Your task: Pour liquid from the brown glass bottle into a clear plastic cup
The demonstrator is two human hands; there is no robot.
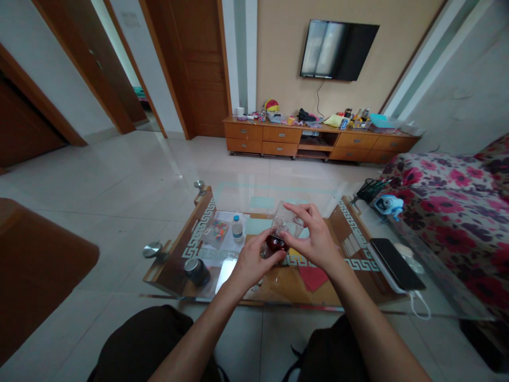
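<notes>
Both hands together near centre of frame, above a glass-topped wooden desk [167, 273] with white key-pattern borders. Left hand [254, 259]: thumb and fingers curled round a small rounded vessel with dark red contents [277, 243], gripped at its sides. Right hand [314, 236]: half-open curve, thumb and fingers spanning a clear see-through vessel [287, 218], which leans just above and overlaps the red one in view; cannot tell whether the two touch.

Left of the hands: small clear bottle with a blue cap [237, 231], upright; beside it, a clear bag of coloured pieces [217, 232]. Lower left: dark rounded jar with a silver lid [196, 271]. Below the right hand: flat red sheet [313, 278]. Lower right: black phone [397, 263], white cable [422, 307] near its end. Right side: pink-and-purple floral sofa [445, 196]. Top: black wall-mounted television [338, 50] above a long orange-brown wooden cabinet [280, 140].
</notes>
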